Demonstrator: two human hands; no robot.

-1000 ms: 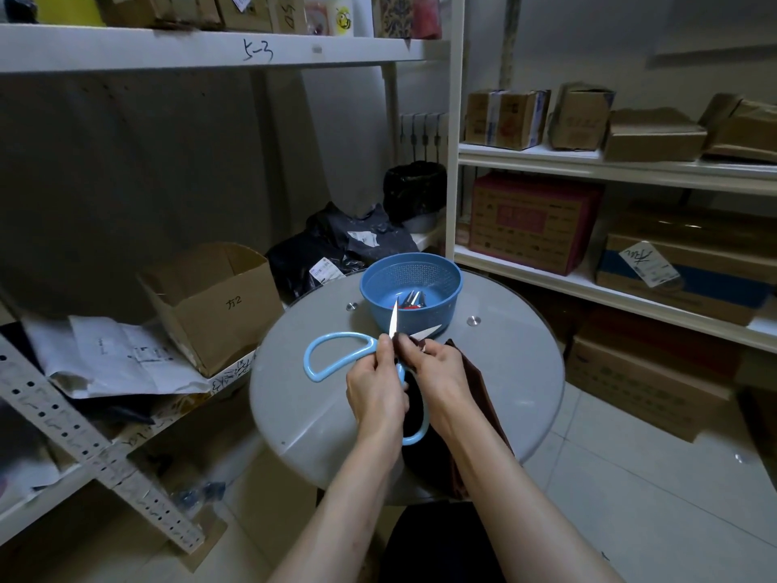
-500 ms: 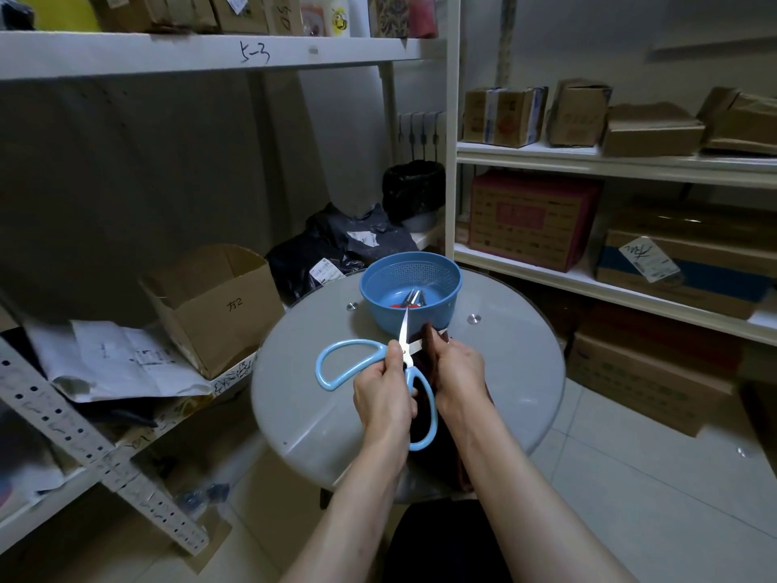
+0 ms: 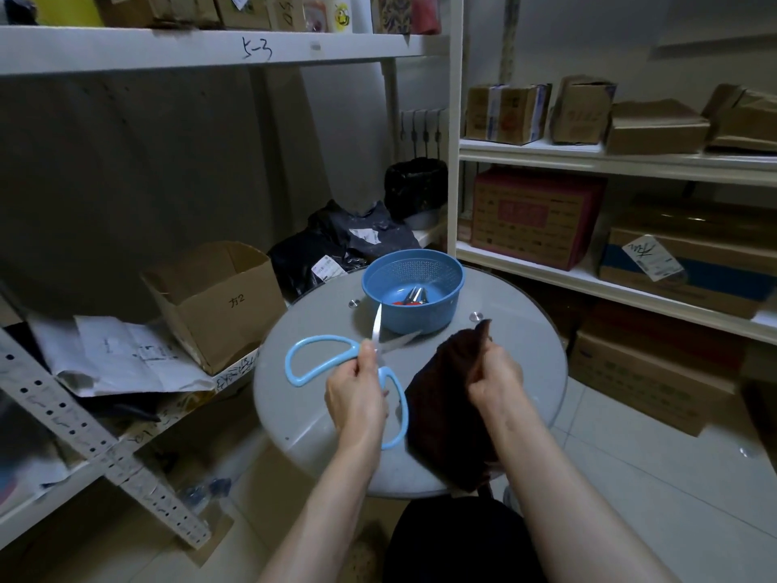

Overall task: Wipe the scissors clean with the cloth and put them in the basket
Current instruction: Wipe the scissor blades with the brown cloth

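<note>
Change: our right grip [image 3: 496, 380], bunching the cloth [image 3: 445, 406], pulls off the blades toward frame right | left grip [image 3: 357, 397] pinches the scissors [image 3: 377, 326] at the pivot, blades spread, mid-frame above the desk [image 3: 302, 414] | wiping likely pausing; basket [image 3: 414, 324] not yet reached

Dim and cool overall; deep shadow under the left shelf [image 3: 202, 48], pale sheen on the table [image 3: 311, 330], glint on the scissors [image 3: 377, 328]; soft focus, bowing at the edges.

Handwritten "5-3" stood on the upper shelf edge [image 3: 202, 48]; "方2" was written on the open cardboard box [image 3: 218, 305].
</note>
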